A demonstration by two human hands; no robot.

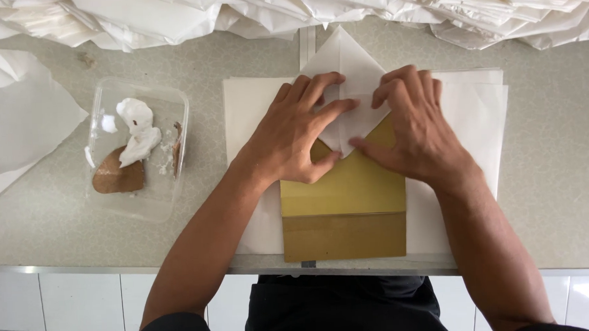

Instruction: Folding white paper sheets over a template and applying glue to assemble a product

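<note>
Head view: left hand [292, 134] and right hand [412, 123], grip open, fingers flat, press white folded paper [344, 59] onto gold cardboard [343, 203]; paste tub [139, 149] on counter [556, 176].

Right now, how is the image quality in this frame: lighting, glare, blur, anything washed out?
Head view: even, soft light with only faint shadows under the left hand and right hand. The white paper pile along the top edge is bright and its folds partly wash out. The clear plastic container shows slight sheen on its walls. The hands and the gold-brown folded card are sharp, with no motion blur.
</note>
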